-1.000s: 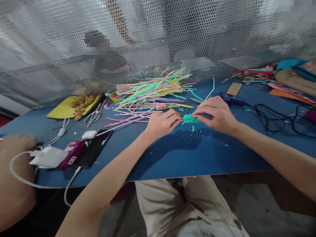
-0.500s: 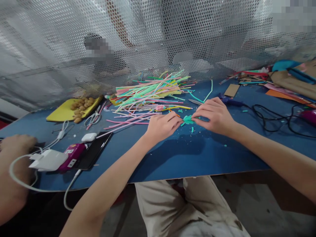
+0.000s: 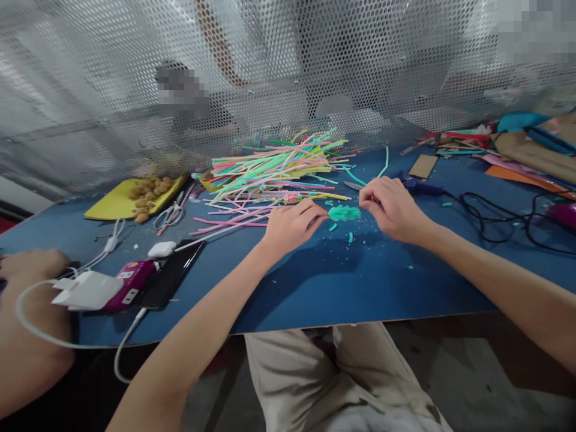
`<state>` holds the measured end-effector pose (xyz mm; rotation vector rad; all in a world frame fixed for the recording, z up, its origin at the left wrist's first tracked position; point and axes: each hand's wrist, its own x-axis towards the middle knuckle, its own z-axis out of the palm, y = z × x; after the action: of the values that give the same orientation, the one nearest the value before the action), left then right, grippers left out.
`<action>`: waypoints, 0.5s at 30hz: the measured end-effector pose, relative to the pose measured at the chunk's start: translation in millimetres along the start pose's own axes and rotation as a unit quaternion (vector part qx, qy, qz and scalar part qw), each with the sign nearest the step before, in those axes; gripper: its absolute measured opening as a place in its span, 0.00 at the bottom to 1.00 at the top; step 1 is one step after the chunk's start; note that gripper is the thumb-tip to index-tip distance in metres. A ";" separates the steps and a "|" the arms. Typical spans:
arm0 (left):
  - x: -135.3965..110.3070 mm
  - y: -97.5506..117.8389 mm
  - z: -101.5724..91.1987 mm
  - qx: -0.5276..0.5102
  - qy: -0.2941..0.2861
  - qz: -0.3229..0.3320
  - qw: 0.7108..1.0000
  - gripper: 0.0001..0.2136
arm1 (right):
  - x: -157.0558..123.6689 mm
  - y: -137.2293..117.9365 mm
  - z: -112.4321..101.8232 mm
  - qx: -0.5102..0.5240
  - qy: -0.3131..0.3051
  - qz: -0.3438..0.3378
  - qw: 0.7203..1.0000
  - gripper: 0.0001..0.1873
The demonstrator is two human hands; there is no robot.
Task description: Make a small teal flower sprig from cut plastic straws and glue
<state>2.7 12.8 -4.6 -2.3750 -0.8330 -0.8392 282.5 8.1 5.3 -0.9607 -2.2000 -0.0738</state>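
Note:
Above the blue table, my left hand point(image 3: 292, 227) pinches a fluffy teal bundle of short pipe cleaner pieces point(image 3: 344, 213) at its left end. The bundle's loose right end points towards my right hand point(image 3: 390, 207). That hand is curled closed at the scissors point(image 3: 353, 186), whose blade points left from behind the fingers. A bit of red shows between the fingertips, in line with the blade. Small teal offcuts point(image 3: 350, 237) lie below the bundle. Behind the hands spreads a large pile of coloured pipe cleaners point(image 3: 279, 165).
Left are a phone point(image 3: 184, 270), a white charger point(image 3: 87, 291) with cables, an earbud case point(image 3: 162, 249) and a yellow tray point(image 3: 110, 204) of brown lumps. Another person's arm point(image 3: 33, 312) rests at far left. A glue gun point(image 3: 423, 186) and black cord lie right. Perforated metal stands behind.
My right hand has let go of the teal bundle, moved slightly right and closed at the scissors. My left hand still holds the bundle, now seen more fully.

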 end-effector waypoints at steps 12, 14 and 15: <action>1.7 4.7 1.3 -0.140 0.012 -0.096 0.985 0.10 | -1.4 9.0 0.4 0.126 0.063 0.061 0.988 0.13; 1.5 5.5 0.2 -0.145 0.011 -0.092 0.985 0.10 | -2.4 9.7 0.2 0.175 0.044 0.073 0.981 0.16; 1.5 5.9 -0.5 -0.146 0.010 -0.090 0.985 0.10 | -3.1 10.8 0.0 0.220 0.020 0.069 0.973 0.20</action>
<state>7.4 8.9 -4.6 -2.5631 -0.9871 -1.1226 291.0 14.0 1.0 -0.8431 -1.9865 0.4388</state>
